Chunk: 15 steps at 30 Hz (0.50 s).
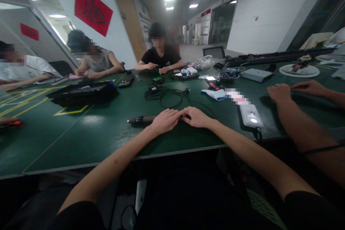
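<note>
A dark electric screwdriver (141, 119) lies on the green table (102, 140), its metal tip pointing left. My left hand (167, 120) is closed over the rear part of its body. Right beside it, my right hand (198, 118) pinches at the screwdriver's back end, where a black cable (207, 106) seems to join; the fingers hide the exact joint. Both hands' fingertips meet there. Behind them the cable lies in loose loops, with a black plug (187, 90) on the tabletop.
A black plastic tray (83, 92) sits left. To the right are a white boxy device (250, 116), a blue-and-white packet (214, 94) and a co-worker's hands (280, 92). Several people sit across the table. Farther back stand a grey metal box (257, 74) and a round white fan part (299, 71).
</note>
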Available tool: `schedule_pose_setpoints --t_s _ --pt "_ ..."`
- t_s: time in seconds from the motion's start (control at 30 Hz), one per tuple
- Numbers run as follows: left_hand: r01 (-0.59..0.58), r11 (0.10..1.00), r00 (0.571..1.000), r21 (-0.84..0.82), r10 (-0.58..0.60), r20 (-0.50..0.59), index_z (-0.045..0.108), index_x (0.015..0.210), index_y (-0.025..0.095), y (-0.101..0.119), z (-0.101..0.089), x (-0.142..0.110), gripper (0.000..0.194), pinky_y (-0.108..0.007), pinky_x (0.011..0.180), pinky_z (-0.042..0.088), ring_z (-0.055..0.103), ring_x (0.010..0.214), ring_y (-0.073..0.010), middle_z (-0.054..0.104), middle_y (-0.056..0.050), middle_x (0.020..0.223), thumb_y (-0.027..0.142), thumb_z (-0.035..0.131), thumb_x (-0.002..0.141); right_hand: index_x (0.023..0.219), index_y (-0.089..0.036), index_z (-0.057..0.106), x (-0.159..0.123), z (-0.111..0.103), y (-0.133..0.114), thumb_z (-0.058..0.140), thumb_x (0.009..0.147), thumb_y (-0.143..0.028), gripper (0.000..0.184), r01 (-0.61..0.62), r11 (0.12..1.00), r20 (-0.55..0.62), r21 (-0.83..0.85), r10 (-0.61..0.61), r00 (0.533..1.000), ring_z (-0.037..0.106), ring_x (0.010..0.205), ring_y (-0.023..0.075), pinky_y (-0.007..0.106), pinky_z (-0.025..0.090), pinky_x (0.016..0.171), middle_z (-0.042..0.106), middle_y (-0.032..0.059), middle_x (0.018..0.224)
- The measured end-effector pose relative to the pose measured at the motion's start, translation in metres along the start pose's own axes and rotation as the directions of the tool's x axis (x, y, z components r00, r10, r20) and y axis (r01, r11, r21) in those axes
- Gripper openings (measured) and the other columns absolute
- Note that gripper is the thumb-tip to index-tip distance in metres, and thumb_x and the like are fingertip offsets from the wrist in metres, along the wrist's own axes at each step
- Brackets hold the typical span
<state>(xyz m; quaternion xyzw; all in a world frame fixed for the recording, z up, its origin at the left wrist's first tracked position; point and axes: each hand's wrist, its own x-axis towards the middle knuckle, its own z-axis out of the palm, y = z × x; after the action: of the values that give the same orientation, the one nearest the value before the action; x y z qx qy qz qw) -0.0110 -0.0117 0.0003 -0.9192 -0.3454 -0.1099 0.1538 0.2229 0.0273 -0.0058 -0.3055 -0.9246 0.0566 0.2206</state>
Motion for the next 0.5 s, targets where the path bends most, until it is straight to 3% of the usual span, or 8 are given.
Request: schedule_pose_setpoints --t_s 0.37,0.5 --pt "0.026 0.999 1.000 -0.041 -0.027 -0.012 0.026 0.163 0.022 -0.0013 0.0018 0.0003 0.058 -0.036 0.096 0.047 0.065 0.113 -0.0226 0.067 -0.010 0.128 0.029 0.044 0.108 0.086 -0.018 0.066 -0.0007 -0.0049 -0.0049 0.064 0.099 -0.027 0.016 -0.007 0.999 0.010 0.033 0.006 1.000 0.061 0.090 0.0211 0.033 0.044 0.083 0.070 0.0080 0.096" --pt "0.037 0.996 0.999 -0.081 -0.039 -0.034 0.033 0.160 0.020 0.0005 -0.0042 -0.0003 0.057 -0.037 0.097 0.048 0.064 0.113 -0.0236 0.067 -0.010 0.126 0.033 0.049 0.107 0.086 -0.018 0.065 -0.0008 -0.0066 -0.0058 0.064 0.099 -0.027 0.016 0.000 0.999 0.017 0.045 -0.001 1.000 0.060 0.089 0.0208 0.032 0.042 0.082 0.069 0.0076 0.096"
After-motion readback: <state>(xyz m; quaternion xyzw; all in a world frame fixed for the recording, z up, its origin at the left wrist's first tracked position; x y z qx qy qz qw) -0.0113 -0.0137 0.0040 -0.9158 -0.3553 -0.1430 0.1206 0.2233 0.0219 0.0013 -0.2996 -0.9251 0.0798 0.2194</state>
